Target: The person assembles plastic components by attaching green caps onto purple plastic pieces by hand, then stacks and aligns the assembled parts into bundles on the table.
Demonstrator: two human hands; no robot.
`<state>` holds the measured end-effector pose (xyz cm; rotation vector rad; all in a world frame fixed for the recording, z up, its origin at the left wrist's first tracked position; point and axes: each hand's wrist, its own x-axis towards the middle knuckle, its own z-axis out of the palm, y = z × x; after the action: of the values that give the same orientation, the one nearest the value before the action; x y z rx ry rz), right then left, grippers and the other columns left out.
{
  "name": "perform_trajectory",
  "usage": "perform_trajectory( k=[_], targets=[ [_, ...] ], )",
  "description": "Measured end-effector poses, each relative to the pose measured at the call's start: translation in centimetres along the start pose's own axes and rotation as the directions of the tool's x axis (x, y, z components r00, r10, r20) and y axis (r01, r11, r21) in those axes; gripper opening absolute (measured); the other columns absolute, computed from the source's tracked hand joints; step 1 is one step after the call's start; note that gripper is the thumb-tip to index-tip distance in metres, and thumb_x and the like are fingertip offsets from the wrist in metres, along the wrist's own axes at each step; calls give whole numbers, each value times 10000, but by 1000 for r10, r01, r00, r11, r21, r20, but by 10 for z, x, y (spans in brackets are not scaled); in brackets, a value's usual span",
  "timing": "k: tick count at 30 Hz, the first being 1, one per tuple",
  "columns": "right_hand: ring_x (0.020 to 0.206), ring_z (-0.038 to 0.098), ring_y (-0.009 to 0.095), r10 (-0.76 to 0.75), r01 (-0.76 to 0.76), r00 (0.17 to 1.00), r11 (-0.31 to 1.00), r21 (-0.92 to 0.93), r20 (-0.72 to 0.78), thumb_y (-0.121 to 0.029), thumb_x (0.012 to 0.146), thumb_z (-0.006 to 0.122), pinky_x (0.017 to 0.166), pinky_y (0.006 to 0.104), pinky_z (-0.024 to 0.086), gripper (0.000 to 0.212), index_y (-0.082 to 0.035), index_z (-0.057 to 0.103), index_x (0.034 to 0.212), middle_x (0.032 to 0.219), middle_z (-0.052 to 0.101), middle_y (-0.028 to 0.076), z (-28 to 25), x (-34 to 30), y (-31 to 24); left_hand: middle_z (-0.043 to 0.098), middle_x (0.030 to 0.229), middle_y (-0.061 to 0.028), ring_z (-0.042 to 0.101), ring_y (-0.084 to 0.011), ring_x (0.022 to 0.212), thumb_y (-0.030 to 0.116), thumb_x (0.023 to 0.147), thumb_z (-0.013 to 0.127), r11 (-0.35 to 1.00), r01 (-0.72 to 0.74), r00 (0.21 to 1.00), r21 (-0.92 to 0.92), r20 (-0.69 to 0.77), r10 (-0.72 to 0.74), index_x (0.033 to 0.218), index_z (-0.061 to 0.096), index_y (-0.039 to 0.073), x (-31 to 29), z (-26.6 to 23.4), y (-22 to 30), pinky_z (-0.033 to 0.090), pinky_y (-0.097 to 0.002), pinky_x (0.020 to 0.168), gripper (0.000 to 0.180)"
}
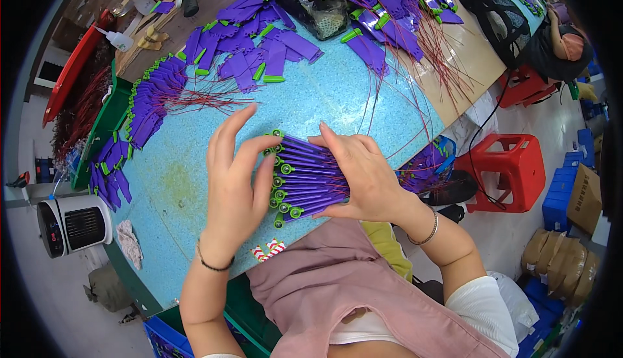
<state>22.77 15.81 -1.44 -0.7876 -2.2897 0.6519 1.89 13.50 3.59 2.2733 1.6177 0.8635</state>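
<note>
A bundle of purple strips with green round ends [305,179] is held just above the blue tabletop near its front edge. My right hand [370,175] is closed round the bundle from the right, thumb on the far side and fingers on the near side. The green ends face left, stacked in uneven rows, each with a small shiny round centre. My left hand [235,179] reaches in from the left. Its thumb and index finger are bent together at the uppermost green ends, while the other fingers stand free. Thin red threads at the bundle's right end are mostly hidden by my right hand.
Purple strips [259,53] lie loose at the back, beside a fanned stack [156,95] trailing red threads. More threaded strips [396,27] lie back right. A white heater [78,225] stands left, a red stool [506,173] right. Another person [561,46] is at far right.
</note>
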Motion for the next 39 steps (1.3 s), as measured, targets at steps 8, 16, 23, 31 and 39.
perform_trajectory(
  k=[8, 16, 23, 31, 39],
  targets=[
    [1006, 514, 278, -1, 1, 1000, 1000, -15, -16, -424, 546, 783, 888, 386, 348, 1124, 36, 188, 1381, 1155, 514, 151, -1, -1, 1, 529, 1028, -78, 493, -288, 998, 59, 672, 672, 900, -395, 906, 185, 243, 348, 815, 577, 72, 48, -8, 2, 395, -390, 832, 173],
    [1032, 510, 275, 18, -18, 1000, 1000, -23, -3, -439, 533, 788, 899, 391, 340, 1149, 44, 182, 1381, 1189, 502, 143, -1, 0, 1, 533, 984, -56, 512, -246, 945, 79, 658, 678, 893, -421, 871, 161, 347, 348, 797, 594, 75, 52, -10, 1, 402, -367, 801, 163],
    [1009, 509, 273, 9, -14, 995, 999, -49, -95, -455, 529, 780, 887, 366, 350, 1146, 59, 198, 1373, 1145, 510, 162, 4, 3, 0, 552, 943, -46, 530, -219, 929, 102, 684, 621, 846, -520, 824, 119, 330, 460, 741, 603, 74, 61, 7, -5, 401, -343, 806, 66],
    [952, 510, 299, 77, -80, 994, 996, -34, -83, -446, 575, 776, 841, 376, 364, 1110, 53, 190, 1375, 1052, 520, 166, 3, 13, 3, 647, 826, -108, 616, -141, 632, 154, 924, 495, 833, 177, 928, -525, -193, -319, 943, 543, 8, 1, -33, -31, 485, -257, 572, 155],
    [1152, 413, 333, 5, -91, 982, 891, -445, -191, -386, 633, 757, 938, 438, 304, 823, -17, 396, 1275, 1240, 425, 206, -8, 48, -3, 619, 962, -86, 573, -101, 804, 84, 902, 508, 598, 366, 854, -714, 2, -520, 1070, 501, -2, -59, -38, -16, 460, -236, 714, 189]
  ],
)
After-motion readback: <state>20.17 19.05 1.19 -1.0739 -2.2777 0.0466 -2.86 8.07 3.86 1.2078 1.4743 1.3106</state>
